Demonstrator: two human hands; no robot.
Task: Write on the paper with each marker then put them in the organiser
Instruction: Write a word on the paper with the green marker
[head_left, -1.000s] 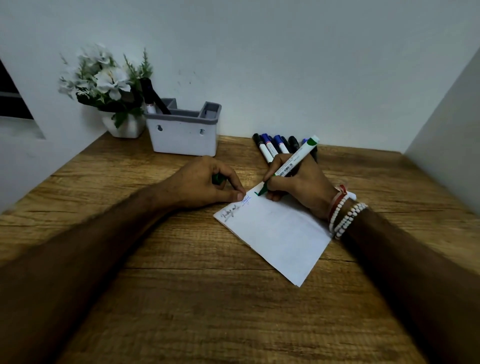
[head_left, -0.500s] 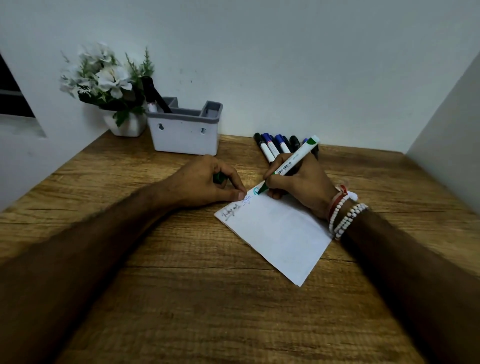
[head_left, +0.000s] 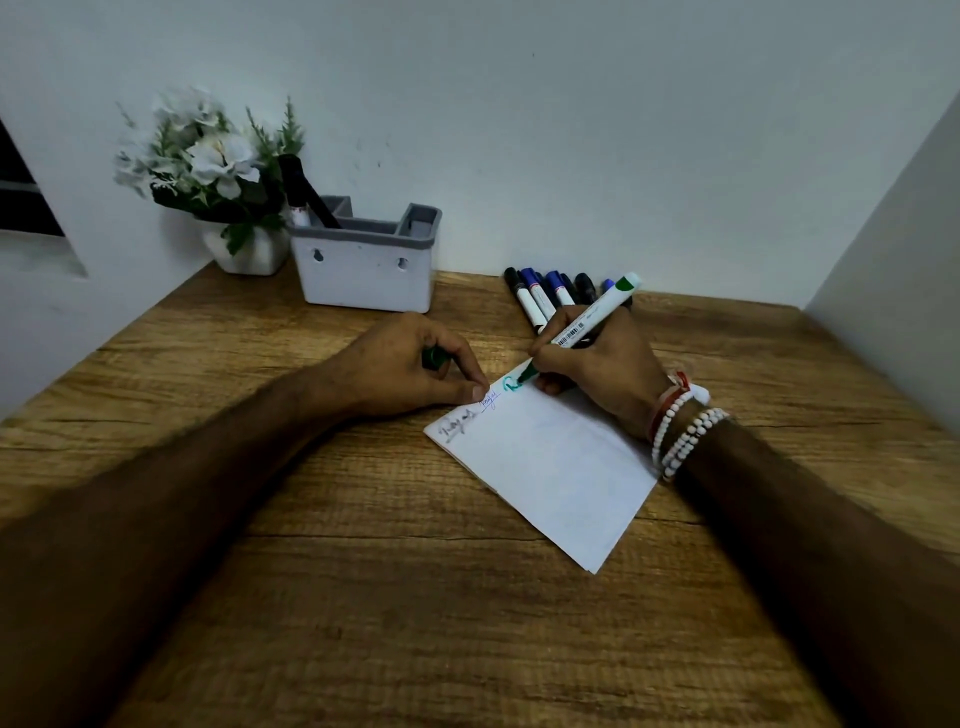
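A white sheet of paper (head_left: 556, 467) lies angled on the wooden desk, with black and blue scribbles along its upper left edge. My right hand (head_left: 597, 371) grips a white marker with green ends (head_left: 592, 318), tip down on the paper beside a fresh green mark. My left hand (head_left: 410, 366) holds the green cap (head_left: 432, 357) in curled fingers, its fingertips pressing the paper's top corner. Several capped black and blue markers (head_left: 545, 296) lie in a row behind my right hand. The grey and white organiser (head_left: 366, 265) stands at the back with a black marker (head_left: 301, 192) in its left compartment.
A white pot of white flowers (head_left: 218, 176) stands left of the organiser in the back corner. Walls close the desk at the back, left and right. Bare wood (head_left: 415, 623) stretches across the front of the desk.
The green marker's tip has drawn a green mark on the paper, which was not there one second ago. My left hand has stayed put.
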